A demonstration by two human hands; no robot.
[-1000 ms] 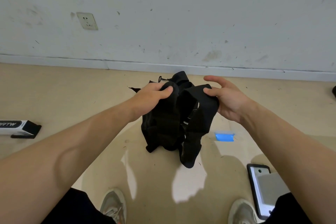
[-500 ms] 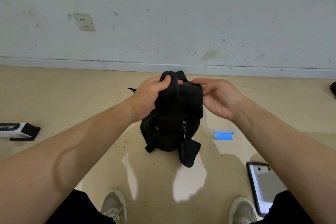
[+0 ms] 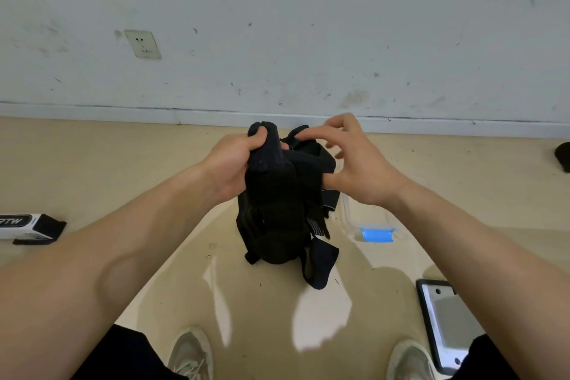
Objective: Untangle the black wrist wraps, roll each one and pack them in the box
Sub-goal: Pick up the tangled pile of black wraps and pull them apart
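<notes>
A tangled bundle of black wrist wraps (image 3: pixel 277 219) hangs in front of me above the beige floor, with loose strap ends dangling at its bottom right. My left hand (image 3: pixel 233 165) grips the top of one thick wrap, thumb over its upper end. My right hand (image 3: pixel 357 166) is at the bundle's upper right with fingers spread; its index fingertip lies on a top strap and its thumb presses the side. A black-and-white box (image 3: pixel 29 227) printed with letters lies on the floor at far left.
A clear plastic container with a blue tab (image 3: pixel 377 234) sits on the floor just right of the bundle. A phone-like device (image 3: pixel 444 324) lies at lower right by my shoes. A dark object (image 3: pixel 563 157) is at the right edge. The wall with a socket (image 3: pixel 142 44) is close ahead.
The bundle has been raised and bunched closer together. My right hand released its pinch on the right-hand wrap and spread its fingers over the top. My left hand kept its grip.
</notes>
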